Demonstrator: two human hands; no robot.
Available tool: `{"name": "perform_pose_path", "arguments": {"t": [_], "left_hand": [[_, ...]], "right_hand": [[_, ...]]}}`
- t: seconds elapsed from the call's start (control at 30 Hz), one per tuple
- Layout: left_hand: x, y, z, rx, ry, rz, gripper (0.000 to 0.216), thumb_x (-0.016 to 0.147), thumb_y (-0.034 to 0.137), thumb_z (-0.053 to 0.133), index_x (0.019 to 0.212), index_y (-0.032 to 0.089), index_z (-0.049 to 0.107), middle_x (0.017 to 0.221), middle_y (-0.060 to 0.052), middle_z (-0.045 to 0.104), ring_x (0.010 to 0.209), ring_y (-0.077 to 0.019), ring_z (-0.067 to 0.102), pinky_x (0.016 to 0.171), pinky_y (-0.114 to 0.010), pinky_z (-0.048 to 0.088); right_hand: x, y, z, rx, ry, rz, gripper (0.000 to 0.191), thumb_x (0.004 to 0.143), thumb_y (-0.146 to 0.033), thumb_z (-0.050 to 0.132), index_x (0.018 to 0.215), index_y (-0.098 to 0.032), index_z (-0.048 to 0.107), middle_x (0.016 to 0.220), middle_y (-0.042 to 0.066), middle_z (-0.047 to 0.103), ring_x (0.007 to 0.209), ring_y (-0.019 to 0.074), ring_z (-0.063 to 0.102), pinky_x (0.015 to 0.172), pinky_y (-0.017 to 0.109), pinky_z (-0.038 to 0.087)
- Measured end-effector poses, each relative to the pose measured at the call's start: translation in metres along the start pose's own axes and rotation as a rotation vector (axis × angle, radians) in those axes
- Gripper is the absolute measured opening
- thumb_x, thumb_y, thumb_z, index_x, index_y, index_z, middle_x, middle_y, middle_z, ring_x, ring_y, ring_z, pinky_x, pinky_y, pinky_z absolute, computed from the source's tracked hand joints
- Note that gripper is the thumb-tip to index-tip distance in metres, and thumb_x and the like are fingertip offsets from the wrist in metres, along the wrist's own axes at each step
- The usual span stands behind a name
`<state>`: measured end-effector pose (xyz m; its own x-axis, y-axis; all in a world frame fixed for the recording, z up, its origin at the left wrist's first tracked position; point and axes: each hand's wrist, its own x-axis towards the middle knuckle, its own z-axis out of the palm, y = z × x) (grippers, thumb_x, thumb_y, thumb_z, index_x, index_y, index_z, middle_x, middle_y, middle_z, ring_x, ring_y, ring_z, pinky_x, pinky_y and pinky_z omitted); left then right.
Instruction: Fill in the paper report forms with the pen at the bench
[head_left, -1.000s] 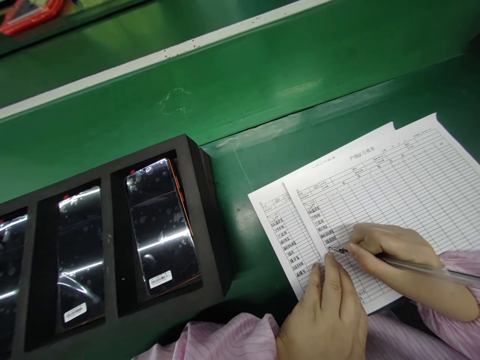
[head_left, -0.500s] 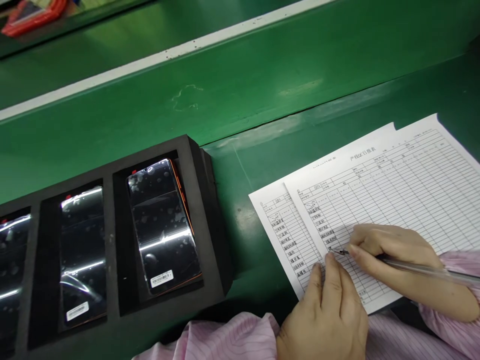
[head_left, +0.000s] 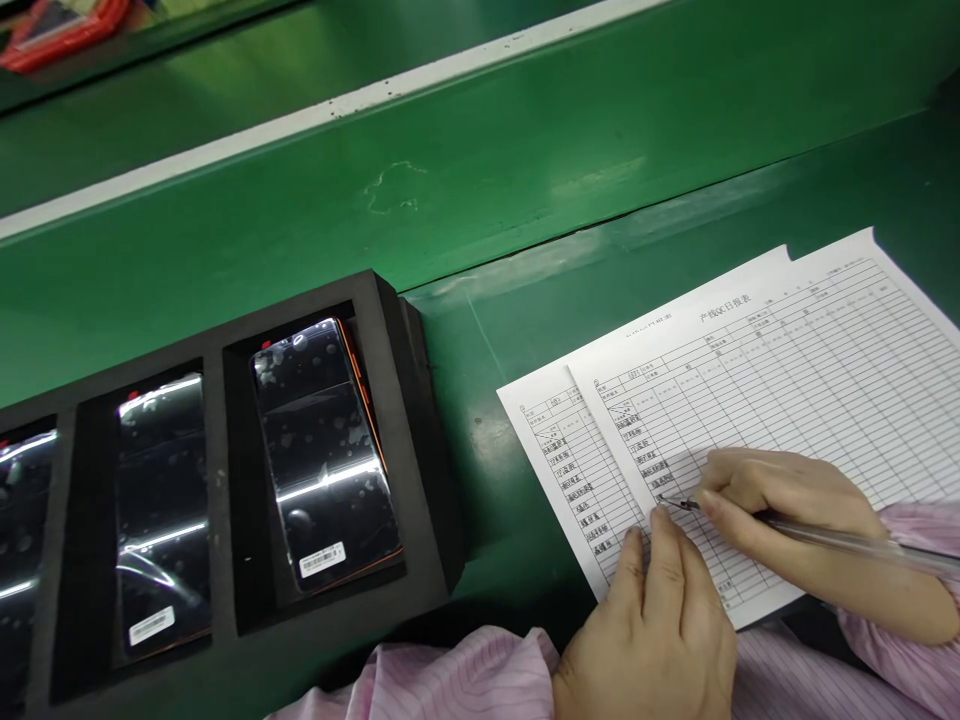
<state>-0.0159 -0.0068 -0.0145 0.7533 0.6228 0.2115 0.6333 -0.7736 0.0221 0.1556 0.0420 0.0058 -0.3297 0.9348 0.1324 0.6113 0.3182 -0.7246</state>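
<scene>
My right hand [head_left: 787, 510] grips a clear pen [head_left: 847, 535], its dark tip on the left column of a printed form [head_left: 780, 400]. Handwritten characters run down that column. Flat on the lower left part of the papers lies my left hand [head_left: 652, 620], fingers stretched out and close to the pen tip. A second form [head_left: 551, 430] sits partly under the first, its left edge showing handwriting too. Both sheets rest on the green table at a tilt.
Left of the papers stands a black foam tray [head_left: 390, 400] with phones in its slots. The rightmost phone [head_left: 322, 450] has an orange edge and a white barcode label. A green ledge [head_left: 487, 170] runs behind, and a red object [head_left: 67, 35] lies beyond it.
The tray and phones appear shifted very slightly left in view. Both hands, the pen and the forms stay in nearly the same place.
</scene>
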Motion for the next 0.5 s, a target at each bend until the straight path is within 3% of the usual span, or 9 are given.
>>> {"name": "perform_pose_path", "arguments": {"t": [0.5], "left_hand": [[0.0035,-0.0030,-0.0023,0.023,0.014,0.011,0.046,0.097,0.012,0.023,0.095,0.017,0.069,0.115,-0.001,0.068,0.114,-0.0201,0.060,0.099,-0.034,0.040]], "right_hand": [[0.0023,-0.0016,0.0010,-0.004,0.020,0.002,0.030,0.090,-0.009,0.050,0.069,-0.022,0.033,0.057,-0.007,0.046,0.048,0.0051,0.049,0.044,0.014,0.042]]}}
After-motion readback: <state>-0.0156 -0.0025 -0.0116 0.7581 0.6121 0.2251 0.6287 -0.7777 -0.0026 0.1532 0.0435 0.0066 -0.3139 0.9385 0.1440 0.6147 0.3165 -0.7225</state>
